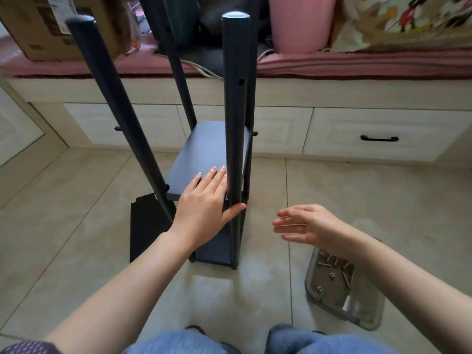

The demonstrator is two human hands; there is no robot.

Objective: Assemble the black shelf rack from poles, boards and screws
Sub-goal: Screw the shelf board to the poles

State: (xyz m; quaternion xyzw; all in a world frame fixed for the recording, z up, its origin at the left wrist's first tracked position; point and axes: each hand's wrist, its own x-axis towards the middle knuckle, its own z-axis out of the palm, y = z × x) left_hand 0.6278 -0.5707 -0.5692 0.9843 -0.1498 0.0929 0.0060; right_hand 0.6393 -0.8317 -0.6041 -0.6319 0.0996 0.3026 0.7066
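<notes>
From over the person's shoulder, the black shelf rack [204, 159] stands half-built on the tiled floor [357, 195] just in front of their knees, four poles rising and two boards already fixed low down. The left hand [204, 200] lies flat on the upper board [204, 149], fingers straight and pressing, with the thumb hooked against the near right pole [235, 111]. The right hand [304, 224] hovers open beside that pole, holding nothing. A spare board [145, 226] lies on the floor at the left, and a clear tray [357, 312] of screws [332, 264] sits by the right forearm. The rack looks stiff but light and tall enough to tip; I'd grip a pole low, near a board joint, since the smooth tubes could slip.
</notes>
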